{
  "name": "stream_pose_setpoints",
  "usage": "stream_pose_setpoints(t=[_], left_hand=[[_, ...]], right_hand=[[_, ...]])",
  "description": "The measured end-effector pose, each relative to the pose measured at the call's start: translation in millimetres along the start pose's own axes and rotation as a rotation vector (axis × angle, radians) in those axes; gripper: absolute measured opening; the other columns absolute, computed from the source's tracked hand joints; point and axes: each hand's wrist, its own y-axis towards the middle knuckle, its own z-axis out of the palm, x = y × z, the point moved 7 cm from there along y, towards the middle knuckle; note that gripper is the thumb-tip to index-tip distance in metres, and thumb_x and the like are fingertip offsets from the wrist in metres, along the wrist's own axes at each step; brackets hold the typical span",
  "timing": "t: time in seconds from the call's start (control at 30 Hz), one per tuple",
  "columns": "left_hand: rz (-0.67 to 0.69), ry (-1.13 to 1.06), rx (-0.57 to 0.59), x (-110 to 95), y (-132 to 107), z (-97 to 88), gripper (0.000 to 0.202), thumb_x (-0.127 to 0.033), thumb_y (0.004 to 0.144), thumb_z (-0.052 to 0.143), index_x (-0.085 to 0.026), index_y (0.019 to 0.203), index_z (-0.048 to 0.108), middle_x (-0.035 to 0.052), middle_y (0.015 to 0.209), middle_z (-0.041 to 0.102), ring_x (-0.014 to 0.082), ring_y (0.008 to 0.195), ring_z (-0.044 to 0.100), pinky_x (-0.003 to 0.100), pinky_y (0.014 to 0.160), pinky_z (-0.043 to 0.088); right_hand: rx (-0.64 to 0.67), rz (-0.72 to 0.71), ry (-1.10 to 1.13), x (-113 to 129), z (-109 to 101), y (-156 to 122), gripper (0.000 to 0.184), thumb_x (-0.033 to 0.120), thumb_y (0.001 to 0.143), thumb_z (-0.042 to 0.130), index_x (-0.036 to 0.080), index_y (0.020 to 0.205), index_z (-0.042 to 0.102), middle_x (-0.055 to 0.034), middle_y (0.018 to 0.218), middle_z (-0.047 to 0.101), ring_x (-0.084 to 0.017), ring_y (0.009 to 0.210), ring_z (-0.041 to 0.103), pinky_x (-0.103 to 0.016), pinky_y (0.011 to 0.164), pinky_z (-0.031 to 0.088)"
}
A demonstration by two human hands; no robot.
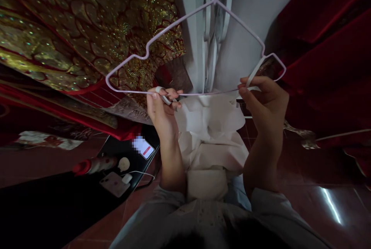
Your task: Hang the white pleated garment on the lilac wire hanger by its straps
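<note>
A pale lilac wire clothes hanger (185, 40) is held up in front of me by its bottom bar. My left hand (162, 110) pinches the bar near its middle, with a white strap or loop (162, 93) caught round the fingers. My right hand (264, 102) grips the bar's right end, where another white strap (256, 74) runs up to the hanger's shoulder notch. White fabric (211, 125) hangs down from the bar between my hands into my lap.
A gold-embroidered red garment (87, 28) hangs at upper left, dark red garments (327, 48) at right. Several white hangers (211, 28) hang ahead. On a black surface at lower left lie a phone (144, 148), a red-tipped tool (92, 165) and a charger with cable (116, 182).
</note>
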Motion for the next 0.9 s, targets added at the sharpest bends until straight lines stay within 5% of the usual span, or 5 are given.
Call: stream_pose_setpoints(t=[0.17,0.37,0.6,0.67,0.9], left_hand=[[0.017,0.078,-0.006,0,2,-2.6,0.047,-0.068,0.101,0.078,-0.024,0.097,0.061,0.0014,0.082,0.068,0.0182,0.086,0.077,0.019,0.056,0.052],[0.022,0.017,-0.036,-6,1,-3.2,0.042,-0.059,0.100,0.083,-0.023,0.095,0.063,0.0009,0.079,0.068,0.0180,0.083,0.079,0.018,0.055,0.053],[-0.024,0.002,-0.020,0,0,-1.3,0.043,-0.059,0.098,0.086,-0.023,0.095,0.064,0.0009,0.081,0.069,0.0182,0.085,0.078,0.017,0.055,0.053],[-0.046,-0.011,-0.017,3,-1,-0.1,0.043,-0.059,0.097,0.087,-0.023,0.095,0.064,0.0014,0.081,0.069,0.0184,0.085,0.079,0.018,0.055,0.054],[-0.066,0.088,0.000,11,-13,-1.2,0.035,-0.057,0.103,0.080,-0.023,0.107,0.071,0.0074,0.104,0.080,0.0204,0.098,0.082,0.018,0.057,0.053]], right_hand=[[-0.148,-0.175,0.209,13,-6,22,0.025,0.031,0.086,0.083,0.032,0.111,0.085,-0.0013,0.103,0.082,-0.006,0.052,0.042,-0.024,0.042,0.029],[-0.506,-0.451,0.348,-40,-72,50,0.045,0.022,0.078,0.066,0.027,0.118,0.085,-0.0044,0.111,0.082,-0.003,0.050,0.040,-0.020,0.040,0.020],[-0.693,-0.408,0.111,-57,-95,-1,0.031,0.041,0.088,0.082,0.026,0.114,0.080,-0.0026,0.097,0.075,-0.010,0.064,0.056,-0.021,0.046,0.031],[-0.620,-0.412,0.086,-40,-77,-16,0.031,0.039,0.084,0.089,0.027,0.112,0.084,-0.0027,0.095,0.079,-0.014,0.068,0.065,-0.025,0.050,0.043],[0.189,-0.336,-0.197,-6,12,-16,0.047,0.039,0.091,0.086,0.035,0.137,0.079,-0.0066,0.125,0.081,-0.014,0.074,0.063,-0.031,0.060,0.058]])
